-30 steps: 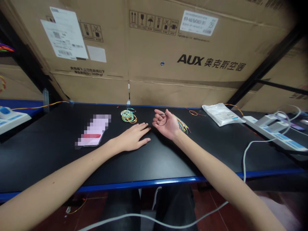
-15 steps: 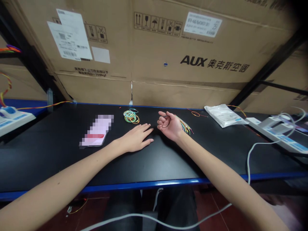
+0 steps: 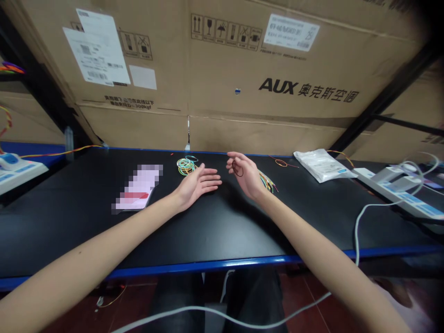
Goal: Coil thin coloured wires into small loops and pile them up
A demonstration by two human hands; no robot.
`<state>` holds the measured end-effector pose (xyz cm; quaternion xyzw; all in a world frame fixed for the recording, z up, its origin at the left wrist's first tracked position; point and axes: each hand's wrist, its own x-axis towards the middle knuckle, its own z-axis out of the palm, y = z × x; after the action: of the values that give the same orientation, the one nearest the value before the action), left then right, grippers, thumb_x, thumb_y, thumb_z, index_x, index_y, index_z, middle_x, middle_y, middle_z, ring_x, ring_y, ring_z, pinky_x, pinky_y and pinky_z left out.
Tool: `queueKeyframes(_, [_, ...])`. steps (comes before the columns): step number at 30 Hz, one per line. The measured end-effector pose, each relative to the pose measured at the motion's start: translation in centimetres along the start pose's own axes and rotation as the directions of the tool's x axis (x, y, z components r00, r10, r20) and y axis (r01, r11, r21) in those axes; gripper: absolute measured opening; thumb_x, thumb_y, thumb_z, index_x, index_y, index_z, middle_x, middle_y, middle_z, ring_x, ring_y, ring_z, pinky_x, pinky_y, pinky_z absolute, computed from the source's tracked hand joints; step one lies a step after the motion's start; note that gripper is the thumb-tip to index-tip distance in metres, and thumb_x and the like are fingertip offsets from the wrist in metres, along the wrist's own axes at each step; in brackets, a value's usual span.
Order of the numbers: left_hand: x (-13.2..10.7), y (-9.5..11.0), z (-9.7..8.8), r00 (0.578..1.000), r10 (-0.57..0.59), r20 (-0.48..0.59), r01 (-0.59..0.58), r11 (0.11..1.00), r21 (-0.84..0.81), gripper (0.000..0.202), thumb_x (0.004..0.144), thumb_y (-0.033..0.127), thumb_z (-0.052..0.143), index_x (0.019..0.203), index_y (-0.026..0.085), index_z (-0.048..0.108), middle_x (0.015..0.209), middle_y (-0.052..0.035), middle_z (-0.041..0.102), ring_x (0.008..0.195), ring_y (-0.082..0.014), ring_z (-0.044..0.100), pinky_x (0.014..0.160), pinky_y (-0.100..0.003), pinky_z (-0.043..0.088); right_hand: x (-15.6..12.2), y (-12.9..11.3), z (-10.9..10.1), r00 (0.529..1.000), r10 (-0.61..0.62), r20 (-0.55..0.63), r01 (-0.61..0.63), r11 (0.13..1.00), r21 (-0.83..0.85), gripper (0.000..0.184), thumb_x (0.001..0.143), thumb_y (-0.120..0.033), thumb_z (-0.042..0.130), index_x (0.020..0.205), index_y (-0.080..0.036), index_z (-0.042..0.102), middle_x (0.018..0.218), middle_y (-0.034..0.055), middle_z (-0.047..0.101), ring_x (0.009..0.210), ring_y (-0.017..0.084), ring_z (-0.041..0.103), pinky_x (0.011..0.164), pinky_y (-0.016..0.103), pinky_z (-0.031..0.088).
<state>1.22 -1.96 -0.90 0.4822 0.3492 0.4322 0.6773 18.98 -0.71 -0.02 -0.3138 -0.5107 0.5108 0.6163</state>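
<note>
My right hand [image 3: 244, 175] hovers over the black table [image 3: 215, 226], palm turned left, fingers curled round a small dark wire loop [image 3: 237, 168]. My left hand [image 3: 198, 184] is raised just off the table, fingers stretched out toward the right hand, holding nothing. A pile of coiled coloured wire loops [image 3: 185, 166] lies just beyond the left hand. A bundle of straight coloured wires [image 3: 267, 181] lies right of my right wrist.
A pinkish flat object [image 3: 137, 188] lies at the left. A white plastic bag [image 3: 321, 164] and a small orange wire loop [image 3: 280, 162] sit at the right. White power strips [image 3: 398, 192] and a white cable [image 3: 357, 222] are at far right. Large cardboard boxes [image 3: 222, 74] stand behind.
My left hand lifted off the table and turned toward the right hand. My right hand rose slightly with the dark loop and turned its palm sideways.
</note>
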Motion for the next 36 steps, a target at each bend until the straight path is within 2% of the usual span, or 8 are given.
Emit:
queueKeyframes(3, [-0.2,0.2,0.5,0.988,-0.141,0.064,0.154,0.945,-0.289,0.054,0.094,0.055,0.033,0.108,0.01,0.058,0.109,-0.0194,0.067,0.103,-0.0278,0.065,0.095,-0.044,0.048,-0.9,-0.1,0.9,0.962,-0.247,0.116,0.272,0.894,-0.356,0.023,0.084,-0.027,0.058,0.106,-0.024,0.063,0.094,0.0023,0.063,0.088,0.016,0.057,0.086,0.031,0.046])
queueKeyframes(6, [-0.5,-0.2,1.0,0.967,-0.184,0.175,0.238,0.896,-0.376,0.058,0.094,0.059,0.027,0.106,0.012,0.059,0.099,-0.0149,0.069,0.096,-0.0266,0.067,0.093,-0.044,0.048,-1.9,0.2,1.7,0.923,-0.251,0.293,0.374,0.765,-0.524,0.04,0.084,-0.028,0.06,0.124,-0.026,0.055,0.109,0.0065,0.062,0.099,0.02,0.057,0.095,0.038,0.043])
queueKeyframes(9, [-0.6,-0.5,1.2,0.96,-0.183,0.213,0.257,0.877,-0.405,0.058,0.094,0.059,0.026,0.1,0.013,0.06,0.088,-0.0118,0.07,0.089,-0.0254,0.067,0.091,-0.045,0.048,-2.4,0.8,1.8,0.908,-0.192,0.372,0.388,0.72,-0.576,0.053,0.083,-0.032,0.063,0.133,-0.027,0.048,0.128,0.0105,0.055,0.115,0.027,0.053,0.101,0.046,0.04])
queueKeyframes(14, [-0.8,0.1,0.6,0.967,-0.189,0.172,0.246,0.873,-0.422,0.059,0.094,0.058,0.027,0.104,0.009,0.057,0.08,-0.0126,0.067,0.083,-0.0252,0.067,0.087,-0.043,0.05,-1.6,1.5,0.3,0.902,-0.186,0.389,0.413,0.633,-0.655,0.03,0.09,-0.032,0.051,0.117,-0.024,0.062,0.122,0.0107,0.058,0.117,0.028,0.052,0.104,0.049,0.036])
queueKeyframes(18, [-0.9,0.6,0.3,0.97,-0.21,0.126,0.244,0.877,-0.413,0.057,0.095,0.052,0.028,0.117,0.005,0.051,0.085,-0.014,0.067,0.083,-0.0253,0.067,0.085,-0.043,0.051,-1.0,1.7,-0.6,0.886,-0.208,0.414,0.455,0.555,-0.696,0.02,0.087,-0.03,0.055,0.1,-0.024,0.07,0.114,0.0103,0.06,0.112,0.027,0.053,0.102,0.048,0.038])
queueKeyframes(26, [-0.7,0.6,-0.3,0.954,-0.256,0.154,0.295,0.888,-0.352,0.072,0.092,0.057,0.029,0.138,0.001,0.031,0.093,-0.017,0.068,0.096,-0.0289,0.066,0.092,-0.048,0.046,-1.0,1.7,-0.4,0.877,-0.209,0.433,0.471,0.554,-0.687,0.014,0.077,-0.017,0.061,0.079,-0.025,0.072,0.109,0.0075,0.063,0.106,0.025,0.056,0.096,0.045,0.042])
queueKeyframes(30, [-1.0,0.9,0.0,0.947,-0.261,0.187,0.309,0.901,-0.305,0.065,0.091,0.056,0.036,0.128,0.004,0.044,0.099,-0.0199,0.068,0.1,-0.029,0.066,0.094,-0.044,0.046,-0.8,1.6,-0.2,0.919,-0.195,0.342,0.388,0.605,-0.695,0.008,0.077,-0.02,0.062,0.073,-0.022,0.069,0.102,0.0074,0.065,0.097,0.022,0.061,0.092,0.042,0.044])
queueKeyframes(36, [-0.9,0.4,0.2,0.977,-0.184,0.105,0.199,0.966,-0.163,0.021,0.084,0.014,0.059,0.104,0.011,0.064,0.1,-0.0132,0.07,0.084,-0.0179,0.068,0.087,-0.034,0.051,-0.2,1.9,-0.5,0.975,-0.177,0.138,0.223,0.7,-0.679,0.006,0.073,-0.021,0.062,0.07,-0.021,0.066,0.09,0.0046,0.067,0.088,0.021,0.062,0.082,0.037,0.047])
